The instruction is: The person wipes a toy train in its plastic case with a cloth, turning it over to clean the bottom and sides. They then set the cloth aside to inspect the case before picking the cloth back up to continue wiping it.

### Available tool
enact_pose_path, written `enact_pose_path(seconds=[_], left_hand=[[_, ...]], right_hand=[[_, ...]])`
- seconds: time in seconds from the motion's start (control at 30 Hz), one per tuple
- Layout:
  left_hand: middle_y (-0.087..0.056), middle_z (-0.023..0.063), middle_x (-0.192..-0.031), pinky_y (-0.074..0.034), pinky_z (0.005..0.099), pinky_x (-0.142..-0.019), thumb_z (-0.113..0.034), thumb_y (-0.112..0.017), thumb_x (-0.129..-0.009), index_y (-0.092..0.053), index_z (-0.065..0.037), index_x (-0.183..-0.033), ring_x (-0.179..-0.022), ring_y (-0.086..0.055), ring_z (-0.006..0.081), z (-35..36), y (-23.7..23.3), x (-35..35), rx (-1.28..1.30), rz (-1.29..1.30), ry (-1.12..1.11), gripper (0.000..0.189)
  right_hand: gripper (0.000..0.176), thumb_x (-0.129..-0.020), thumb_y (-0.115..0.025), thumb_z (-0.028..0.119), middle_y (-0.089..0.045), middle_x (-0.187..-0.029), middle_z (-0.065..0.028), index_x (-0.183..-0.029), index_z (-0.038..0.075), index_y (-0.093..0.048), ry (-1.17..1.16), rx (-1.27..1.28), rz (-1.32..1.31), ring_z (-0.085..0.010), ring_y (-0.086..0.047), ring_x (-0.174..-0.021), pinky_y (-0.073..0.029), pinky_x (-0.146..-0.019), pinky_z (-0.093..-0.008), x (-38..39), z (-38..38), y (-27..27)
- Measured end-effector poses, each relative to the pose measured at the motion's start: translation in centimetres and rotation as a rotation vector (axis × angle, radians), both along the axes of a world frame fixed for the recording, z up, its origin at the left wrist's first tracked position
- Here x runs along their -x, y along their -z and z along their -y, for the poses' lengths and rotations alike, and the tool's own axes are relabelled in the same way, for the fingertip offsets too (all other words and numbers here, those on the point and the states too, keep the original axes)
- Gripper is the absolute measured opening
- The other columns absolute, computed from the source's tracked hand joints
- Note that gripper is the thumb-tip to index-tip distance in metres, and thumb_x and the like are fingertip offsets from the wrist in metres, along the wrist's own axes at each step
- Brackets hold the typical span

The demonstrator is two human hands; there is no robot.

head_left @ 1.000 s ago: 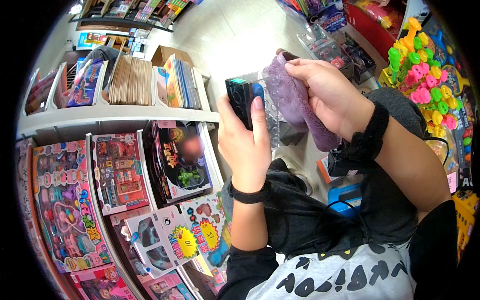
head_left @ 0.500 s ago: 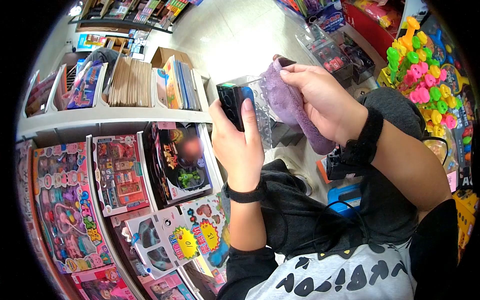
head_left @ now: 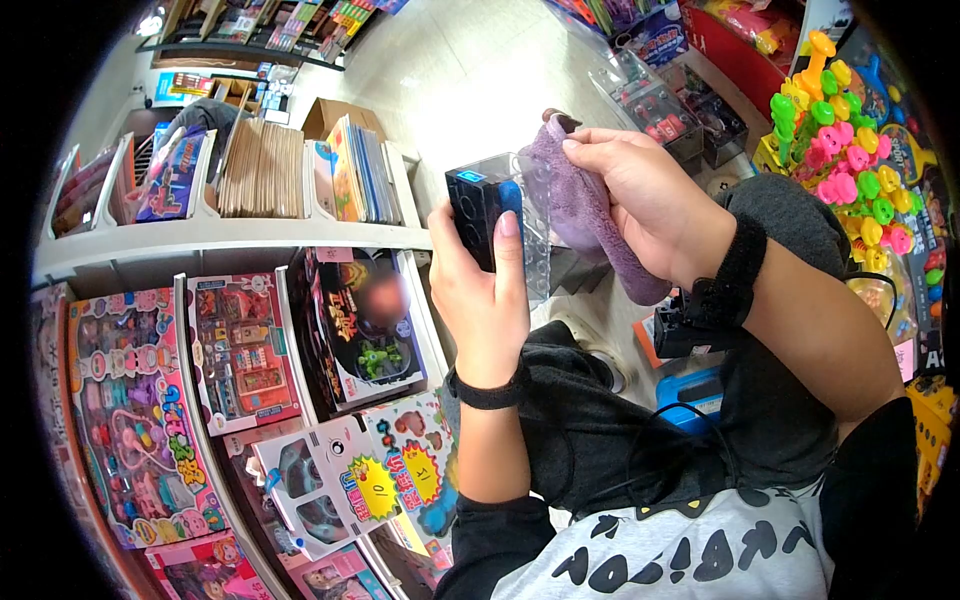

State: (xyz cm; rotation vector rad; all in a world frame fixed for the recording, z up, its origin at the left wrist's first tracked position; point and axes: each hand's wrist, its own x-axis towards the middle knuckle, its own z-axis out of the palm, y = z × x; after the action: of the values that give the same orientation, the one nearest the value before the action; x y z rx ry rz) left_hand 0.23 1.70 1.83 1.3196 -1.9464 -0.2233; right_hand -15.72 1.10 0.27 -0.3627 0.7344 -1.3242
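Note:
My left hand (head_left: 480, 295) grips the black base of a clear plastic display box (head_left: 475, 215), thumb on one side and fingers on the other. Something blue shows inside the box near my thumb, too covered to make out. In my right hand (head_left: 645, 185) a purple cloth (head_left: 575, 205) is pinched between thumb and fingers, its folds hanging down below my palm. The cloth lies up against the clear side of the box and overlaps it in this view. Both wrists wear black bands.
On my left stands a white shelf (head_left: 230, 240) with books and boxed toys (head_left: 245, 350). Other clear display boxes (head_left: 655, 120) sit on the floor ahead. Colourful plastic toys (head_left: 850, 150) rise at the right. A blue item (head_left: 690, 397) lies by my legs.
The box in my left hand has shifted slightly right and tilted a little. My right hand and the cloth stay in nearly the same place.

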Motion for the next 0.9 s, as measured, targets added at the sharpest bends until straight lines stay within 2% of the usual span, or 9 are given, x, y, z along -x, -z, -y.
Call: enact_pose_path(seconds=[0.23, 0.53, 0.6, 0.63, 0.7, 0.77, 0.83, 0.9], left_hand=[[-0.06, 0.0214, -0.089, -0.048, 0.039, -0.07, -0.026, -0.063, -0.086, -0.047, 0.001, -0.114, -0.08, -0.062, 0.0367, -0.2, 0.4, 0.2, 0.018, 0.015, 0.022, 0.043], [-0.058, 0.0225, -0.098, -0.047, 0.0408, -0.075, -0.025, -0.064, -0.084, -0.046, 0.001, -0.117, -0.086, -0.06, 0.039, -0.5, 0.4, 0.2, -0.021, 0.064, 0.01, 0.045], [-0.06, 0.0119, -0.086, -0.045, 0.0297, -0.073, -0.024, -0.055, -0.091, -0.048, 0.004, -0.11, -0.078, -0.056, 0.0169, -0.6, 0.5, 0.3, 0.038, 0.074, 0.051, 0.034], [-0.06, 0.0119, -0.086, -0.045, 0.0297, -0.073, -0.024, -0.055, -0.091, -0.048, 0.004, -0.11, -0.078, -0.056, 0.0169, -0.7, 0.5, 0.4, 0.038, 0.074, 0.05, 0.034], [-0.059, 0.0225, -0.094, -0.046, 0.0414, -0.073, -0.025, -0.063, -0.084, -0.047, 0.001, -0.116, -0.083, -0.06, 0.0401, -1.0, 0.4, 0.7, -0.061, -0.004, 0.092, 0.044], [-0.06, 0.0224, -0.092, -0.047, 0.0421, -0.071, -0.025, -0.062, -0.085, -0.046, 0.0, -0.116, -0.083, -0.06, 0.0409, -1.0, 0.4, 0.8, -0.03, 0.026, 0.094, 0.043], [-0.06, 0.0229, -0.091, -0.047, 0.0439, -0.069, -0.027, -0.059, -0.087, -0.046, 0.0, -0.116, -0.082, -0.06, 0.0419, -1.0, 0.1, 1.1, -0.033, 0.051, 0.03, 0.042], [-0.06, 0.0232, -0.091, -0.047, 0.0448, -0.068, -0.029, -0.058, -0.088, -0.046, 0.0, -0.115, -0.082, -0.06, 0.0423, -1.0, -0.2, 1.5, -0.031, 0.092, -0.015, 0.042]], right_hand=[[0.015, -0.094, -0.045, 0.011, -0.062, -0.087, -0.0054, -0.095, 0.002, -0.057, 0.017, -0.02, -0.022, -0.011, -0.061, -0.078, -0.05, -0.072, -0.025, 0.1, 0.0, 0.0], [0.016, -0.094, -0.045, 0.012, -0.063, -0.086, -0.0042, -0.095, 0.003, -0.057, 0.013, -0.028, -0.012, -0.01, -0.06, -0.076, -0.05, -0.071, -0.0244, 0.2, -0.2, 0.0], [0.016, -0.094, -0.045, 0.012, -0.063, -0.086, -0.0042, -0.096, 0.003, -0.057, 0.006, -0.017, -0.007, -0.0099, -0.06, -0.076, -0.05, -0.071, -0.0247, 0.2, -0.1, 0.1], [0.016, -0.094, -0.045, 0.013, -0.063, -0.086, -0.0042, -0.096, 0.003, -0.057, 0.0, -0.007, -0.003, -0.0099, -0.06, -0.076, -0.05, -0.07, -0.0249, 0.2, -0.1, 0.1], [0.016, -0.094, -0.045, 0.013, -0.063, -0.086, -0.0042, -0.096, 0.003, -0.057, 0.005, -0.006, -0.004, -0.01, -0.06, -0.076, -0.05, -0.07, -0.0251, 0.2, -0.2, -0.1], [0.016, -0.094, -0.045, 0.013, -0.062, -0.086, -0.0042, -0.097, 0.003, -0.057, 0.011, -0.004, -0.006, -0.0101, -0.06, -0.076, -0.05, -0.07, -0.0253, 0.1, -0.2, -0.2], [0.016, -0.088, -0.046, 0.007, -0.061, -0.082, -0.0097, -0.092, -0.002, -0.058, 0.076, -0.036, 0.011, -0.0153, -0.058, -0.071, -0.047, -0.067, -0.0287, -0.3, -0.1, -0.2], [0.016, -0.088, -0.046, 0.007, -0.061, -0.082, -0.0092, -0.092, -0.002, -0.059, 0.091, -0.051, -0.007, -0.0149, -0.058, -0.071, -0.047, -0.067, -0.0284, -0.6, -0.1, -0.3]])
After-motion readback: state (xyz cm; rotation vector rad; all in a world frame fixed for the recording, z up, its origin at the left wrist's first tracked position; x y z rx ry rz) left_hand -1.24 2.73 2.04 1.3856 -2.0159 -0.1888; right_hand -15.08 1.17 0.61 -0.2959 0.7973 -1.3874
